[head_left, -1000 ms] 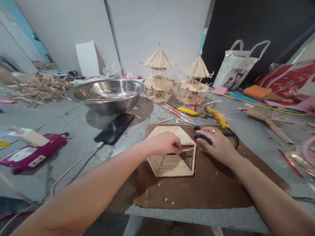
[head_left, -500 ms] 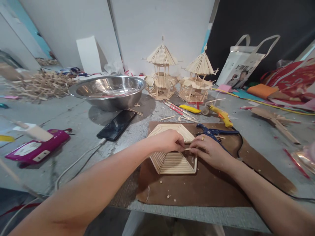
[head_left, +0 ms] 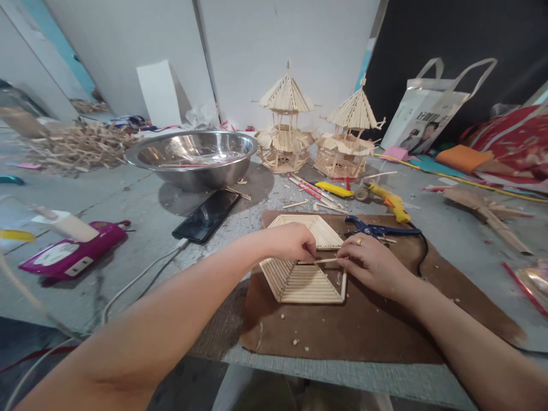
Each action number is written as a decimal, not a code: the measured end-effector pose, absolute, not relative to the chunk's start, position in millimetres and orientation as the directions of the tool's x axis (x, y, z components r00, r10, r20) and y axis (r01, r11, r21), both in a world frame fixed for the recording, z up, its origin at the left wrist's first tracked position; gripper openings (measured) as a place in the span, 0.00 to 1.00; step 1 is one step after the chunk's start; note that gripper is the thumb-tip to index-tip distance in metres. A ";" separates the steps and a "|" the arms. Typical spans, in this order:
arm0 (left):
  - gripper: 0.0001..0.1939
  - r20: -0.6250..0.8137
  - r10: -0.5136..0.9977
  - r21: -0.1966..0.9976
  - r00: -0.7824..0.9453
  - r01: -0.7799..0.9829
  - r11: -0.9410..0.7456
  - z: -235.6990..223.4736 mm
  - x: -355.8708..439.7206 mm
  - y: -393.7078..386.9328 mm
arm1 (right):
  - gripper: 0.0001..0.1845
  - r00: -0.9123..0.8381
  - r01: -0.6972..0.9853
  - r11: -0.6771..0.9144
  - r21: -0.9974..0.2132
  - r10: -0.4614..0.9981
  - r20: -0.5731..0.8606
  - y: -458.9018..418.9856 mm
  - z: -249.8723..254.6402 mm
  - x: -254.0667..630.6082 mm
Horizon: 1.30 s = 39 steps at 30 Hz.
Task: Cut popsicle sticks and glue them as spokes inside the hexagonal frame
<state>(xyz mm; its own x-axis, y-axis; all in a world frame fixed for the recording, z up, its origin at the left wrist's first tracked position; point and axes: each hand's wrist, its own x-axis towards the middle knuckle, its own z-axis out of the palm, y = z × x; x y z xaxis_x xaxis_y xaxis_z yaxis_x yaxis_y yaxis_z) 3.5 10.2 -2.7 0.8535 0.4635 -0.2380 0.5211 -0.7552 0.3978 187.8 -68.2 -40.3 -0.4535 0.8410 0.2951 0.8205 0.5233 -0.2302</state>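
Observation:
A thin wooden stick (head_left: pixel 327 261) spans the gap between my hands, above the open section of a hexagonal panel. Closed in a pinch, my left hand (head_left: pixel 296 242) is at the stick's left end. The fingertips of my right hand (head_left: pixel 369 264), which wears a ring, grip the other end. Below them, the panel (head_left: pixel 306 285) is made of pale sticks laid in wedge-shaped rows and lies flat on a brown board (head_left: pixel 342 337). My left hand hides part of its middle. A blue-handled cutting tool (head_left: pixel 377 228) lies just beyond my right hand.
Two stick pagodas (head_left: pixel 286 114) stand at the back near a steel bowl (head_left: pixel 192 162). A phone (head_left: pixel 208 217) and a purple power strip (head_left: pixel 77 251) with cables lie left. A yellow glue gun (head_left: pixel 390 202), a yellow cutter (head_left: pixel 334 189) and a white bag (head_left: pixel 428 114) are right.
My hands have drawn slightly apart, the left one shifting left over the panel, so more of the stick shows between them. The whole view has shifted a little.

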 end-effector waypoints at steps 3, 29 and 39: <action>0.09 -0.236 0.455 0.406 0.859 0.513 -0.757 -2.5 3.0 10.3 | 0.08 -0.454 0.817 0.524 -0.241 0.842 0.290 -68.1 -41.2 186.9; 0.10 -0.286 0.430 0.409 0.856 0.515 -0.753 -2.8 3.6 11.1 | 0.11 -0.474 0.810 0.537 -0.237 0.837 0.275 -68.7 -41.3 184.3; 0.09 -0.260 0.413 0.414 0.873 0.487 -0.769 -5.8 3.3 12.9 | 0.11 -0.467 0.813 0.535 -0.230 0.835 0.290 -69.5 -41.7 184.7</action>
<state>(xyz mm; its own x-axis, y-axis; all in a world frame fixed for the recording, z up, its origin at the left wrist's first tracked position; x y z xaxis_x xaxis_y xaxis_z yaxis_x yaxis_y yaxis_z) 3.3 12.9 -5.8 0.8731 0.4127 -0.2597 0.4868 -0.7691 0.4142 184.7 -69.5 -41.7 -0.4672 0.8352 0.2901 0.8132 0.5347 -0.2298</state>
